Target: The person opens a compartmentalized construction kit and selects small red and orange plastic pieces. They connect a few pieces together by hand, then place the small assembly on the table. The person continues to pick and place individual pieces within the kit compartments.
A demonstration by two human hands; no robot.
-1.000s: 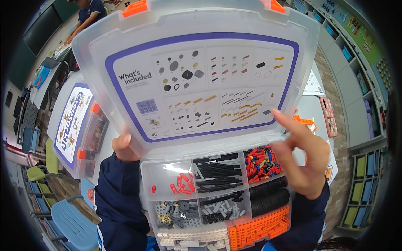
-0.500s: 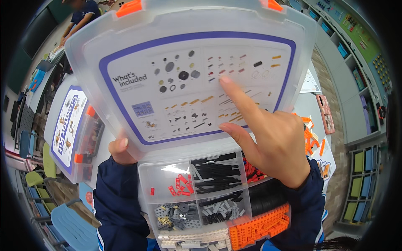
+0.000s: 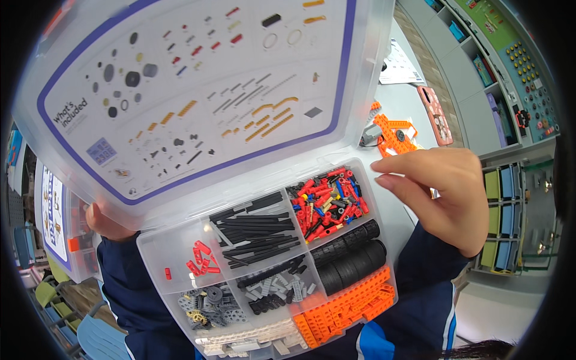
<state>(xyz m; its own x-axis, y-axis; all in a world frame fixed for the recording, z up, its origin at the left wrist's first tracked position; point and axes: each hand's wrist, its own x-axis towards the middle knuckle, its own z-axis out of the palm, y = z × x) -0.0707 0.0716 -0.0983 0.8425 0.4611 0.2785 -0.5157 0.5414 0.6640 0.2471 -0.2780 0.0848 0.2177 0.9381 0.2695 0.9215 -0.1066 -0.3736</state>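
A clear plastic sorting box (image 3: pixel 144 255) lies tilted in front of me, its hinged lid (image 3: pixel 198 207) raised and carrying a printed parts chart (image 3: pixel 198 78). My left hand (image 3: pixel 108 222) grips the lid's lower left edge, thumb showing and the other fingers mostly hidden. To the right of the box hovers my right hand (image 3: pixel 444 195), thumb and forefinger slightly apart with nothing visible between them. Compartments hold red and blue connector pegs (image 3: pixel 330 201), black axles (image 3: pixel 255 231), black tyres (image 3: pixel 351 264), grey gears (image 3: pixel 213 306), grey connectors (image 3: pixel 279 288), orange beams (image 3: pixel 345 306) and white beams (image 3: pixel 252 336).
Beyond the box, an orange brick-built assembly (image 3: pixel 396 137) lies on the white table beside a pink patterned phone case (image 3: pixel 435 117). Printed sheets (image 3: pixel 402 63) lie farther back. Another kit box (image 3: pixel 78 243) stands at left, near a blue chair (image 3: pixel 105 336).
My right hand has left the chart and drawn right and down beside the box, its pointing finger now bent. The lid and box have shifted left in view, uncovering the peg compartment.
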